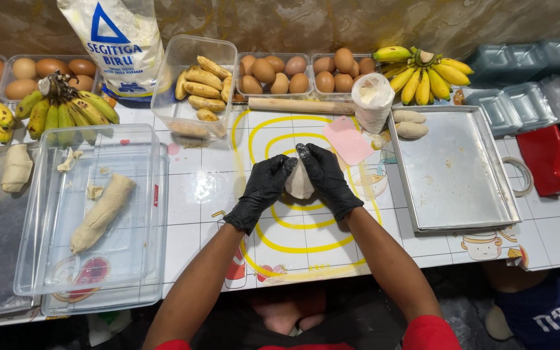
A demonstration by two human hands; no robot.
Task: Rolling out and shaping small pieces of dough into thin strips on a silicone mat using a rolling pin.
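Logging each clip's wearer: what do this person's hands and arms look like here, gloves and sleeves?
Both the left hand and the right hand wear black, slightly shiny disposable gloves that end just past the wrist. The forearms are bare. Red short sleeves show at the bottom edge. No watch, jewellery or markings are visible.

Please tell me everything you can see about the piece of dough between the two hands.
The dough is a pale, off-white lump, soft-looking and rounded. The left hand and right hand, both in black gloves, cup it from either side above the yellow-ringed mat. Only its middle shows; whether it touches the mat is unclear.
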